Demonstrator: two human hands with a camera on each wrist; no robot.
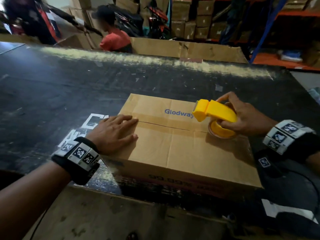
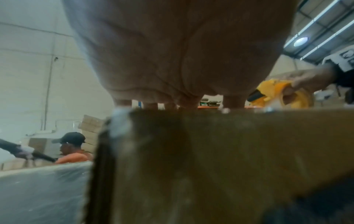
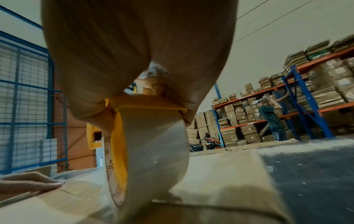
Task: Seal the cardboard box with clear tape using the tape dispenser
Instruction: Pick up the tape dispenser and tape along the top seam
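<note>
A flat brown cardboard box [image 1: 176, 144] printed "Glodway" lies on the black table, its top flaps closed along a centre seam [image 1: 166, 125]. My left hand [image 1: 116, 130] lies flat and open on the box's left end, fingers across the seam. My right hand [image 1: 242, 116] grips a yellow tape dispenser [image 1: 216, 115] at the right end of the seam, its tape roll [image 1: 220, 130] touching the box top. In the right wrist view the clear tape roll [image 3: 153, 159] stands on the cardboard [image 3: 220, 174]. The left wrist view shows the box side [image 2: 220, 159] and the dispenser [image 2: 275, 92] far off.
The black table [image 1: 69, 87] is scuffed, with a worn far edge. A large open carton [image 1: 187, 49] stands behind it, beside a seated person in an orange shirt [image 1: 114, 38]. Shelving with stacked boxes [image 3: 316, 91] fills the background, where another person stands.
</note>
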